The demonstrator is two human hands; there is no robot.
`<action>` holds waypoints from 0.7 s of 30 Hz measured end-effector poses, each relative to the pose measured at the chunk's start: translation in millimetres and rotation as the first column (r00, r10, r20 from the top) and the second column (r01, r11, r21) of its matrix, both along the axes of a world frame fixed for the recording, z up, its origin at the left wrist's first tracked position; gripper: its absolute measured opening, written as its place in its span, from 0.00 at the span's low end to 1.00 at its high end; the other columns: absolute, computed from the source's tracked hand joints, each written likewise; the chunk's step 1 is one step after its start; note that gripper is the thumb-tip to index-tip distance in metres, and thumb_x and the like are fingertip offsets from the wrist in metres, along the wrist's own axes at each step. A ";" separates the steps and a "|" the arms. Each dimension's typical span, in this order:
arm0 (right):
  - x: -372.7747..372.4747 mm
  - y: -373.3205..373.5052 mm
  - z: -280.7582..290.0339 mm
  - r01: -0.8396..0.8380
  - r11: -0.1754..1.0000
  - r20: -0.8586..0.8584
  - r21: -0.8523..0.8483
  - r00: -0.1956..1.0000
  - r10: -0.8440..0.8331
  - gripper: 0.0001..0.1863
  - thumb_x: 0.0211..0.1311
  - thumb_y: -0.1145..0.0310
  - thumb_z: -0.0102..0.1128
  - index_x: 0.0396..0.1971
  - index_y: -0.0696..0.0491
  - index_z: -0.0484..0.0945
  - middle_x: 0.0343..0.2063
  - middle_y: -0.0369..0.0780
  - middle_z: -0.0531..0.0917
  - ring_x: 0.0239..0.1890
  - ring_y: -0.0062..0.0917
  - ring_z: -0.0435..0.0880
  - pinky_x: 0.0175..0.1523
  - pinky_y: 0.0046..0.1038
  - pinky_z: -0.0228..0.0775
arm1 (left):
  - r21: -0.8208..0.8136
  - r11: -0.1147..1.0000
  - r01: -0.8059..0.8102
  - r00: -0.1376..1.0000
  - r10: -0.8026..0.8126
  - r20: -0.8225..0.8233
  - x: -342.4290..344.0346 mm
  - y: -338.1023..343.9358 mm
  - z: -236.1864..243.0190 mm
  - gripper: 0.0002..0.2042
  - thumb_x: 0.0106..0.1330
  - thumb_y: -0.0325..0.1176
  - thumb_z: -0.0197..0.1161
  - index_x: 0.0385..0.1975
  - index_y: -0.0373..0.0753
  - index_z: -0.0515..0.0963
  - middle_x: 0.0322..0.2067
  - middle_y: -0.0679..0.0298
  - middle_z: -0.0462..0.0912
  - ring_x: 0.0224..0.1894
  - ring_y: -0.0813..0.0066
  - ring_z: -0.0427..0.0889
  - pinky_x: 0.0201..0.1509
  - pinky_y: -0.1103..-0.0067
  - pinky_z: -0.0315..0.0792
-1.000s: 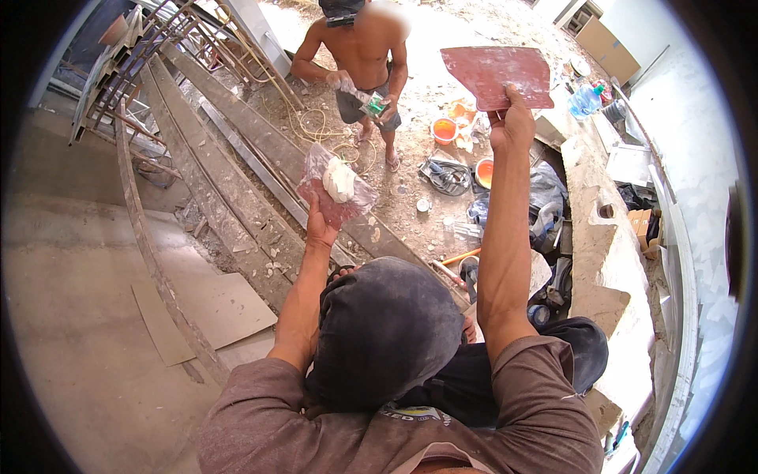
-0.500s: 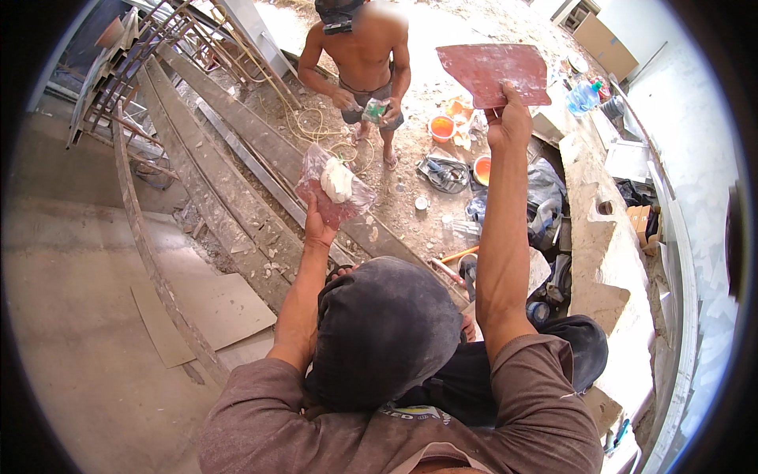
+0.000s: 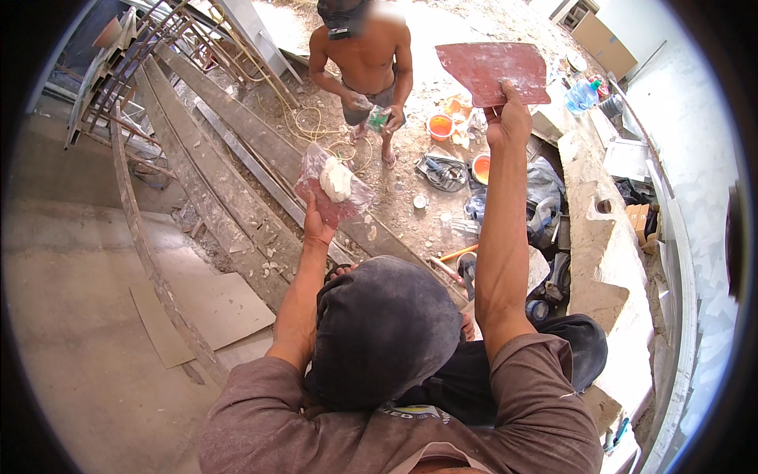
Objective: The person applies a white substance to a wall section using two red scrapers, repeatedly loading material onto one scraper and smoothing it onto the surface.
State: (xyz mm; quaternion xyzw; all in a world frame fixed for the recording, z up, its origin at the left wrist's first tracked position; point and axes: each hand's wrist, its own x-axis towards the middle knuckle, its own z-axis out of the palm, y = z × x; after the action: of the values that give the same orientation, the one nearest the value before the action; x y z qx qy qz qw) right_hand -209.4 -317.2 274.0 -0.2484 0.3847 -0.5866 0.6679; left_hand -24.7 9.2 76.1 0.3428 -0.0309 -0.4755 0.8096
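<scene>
My left hand [image 3: 318, 224] grips the near edge of a small reddish board [image 3: 339, 207] smeared white. On that board rests a lump of off-white putty [image 3: 337, 180]. Raised higher and farther to the right, my right hand [image 3: 510, 125] is closed on the lower edge of a flat reddish-brown sheet [image 3: 489, 67] with one slanted side and white smears. Fingers and thumb pinch the sheet, which is held up and apart from the board. The fingers of my left hand are partly hidden under the board.
Ahead, a co-worker [image 3: 359, 63] holds a green-and-clear packet [image 3: 379, 118]. Long wooden planks [image 3: 197, 166] run along the left, beside metal frames. Orange-lined buckets [image 3: 440, 126], plastic bags and tools lie right of centre. A rough pale ledge [image 3: 592, 261] borders the right wall.
The co-worker's hands and the packet have shifted slightly, and that person's upper body has moved a little. My two hands stay nearly still, holding the same things.
</scene>
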 end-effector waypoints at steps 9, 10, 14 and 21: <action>-0.9 -0.9 -0.2 -0.007 1.000 0.005 -0.004 1.000 0.007 0.12 0.66 0.71 0.63 0.46 0.55 0.76 0.39 0.40 0.83 0.40 0.28 0.84 0.45 0.36 0.79 | -0.008 1.000 0.002 1.000 -0.002 -0.023 3.3 1.8 -6.4 0.29 0.79 0.54 0.34 0.74 0.47 0.52 0.71 0.58 0.62 0.71 0.55 0.63 0.71 0.54 0.64; -0.3 -0.2 0.5 -0.011 1.000 0.005 -0.005 1.000 0.011 0.11 0.66 0.71 0.63 0.46 0.55 0.76 0.39 0.39 0.83 0.40 0.28 0.84 0.45 0.36 0.79 | -0.015 1.000 0.003 1.000 -0.003 -0.022 4.4 2.8 -8.3 0.29 0.79 0.54 0.34 0.74 0.48 0.52 0.71 0.58 0.61 0.71 0.55 0.63 0.71 0.54 0.64; -4.3 -6.4 -6.7 -0.046 0.998 0.015 -0.036 0.999 0.047 0.20 0.63 0.73 0.64 0.54 0.56 0.71 0.43 0.41 0.81 0.41 0.29 0.84 0.41 0.36 0.81 | -0.002 1.000 -0.008 1.000 0.008 -0.014 4.0 1.8 -9.5 0.29 0.79 0.54 0.34 0.74 0.47 0.53 0.71 0.59 0.61 0.71 0.55 0.63 0.71 0.53 0.64; -3.9 -4.8 -5.1 -0.037 0.999 0.007 -0.027 0.999 0.037 0.16 0.64 0.73 0.63 0.51 0.56 0.73 0.42 0.41 0.82 0.40 0.29 0.84 0.42 0.36 0.81 | 0.020 0.999 -0.027 0.999 0.028 -0.034 5.7 2.5 -15.6 0.30 0.78 0.55 0.36 0.73 0.45 0.55 0.70 0.59 0.64 0.70 0.55 0.65 0.70 0.53 0.65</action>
State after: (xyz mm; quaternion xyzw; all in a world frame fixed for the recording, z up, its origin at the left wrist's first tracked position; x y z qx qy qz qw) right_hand -213.3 -322.0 268.8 -0.2620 0.3698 -0.5803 0.6767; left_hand -19.0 11.8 60.5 0.3431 -0.0077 -0.4704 0.8130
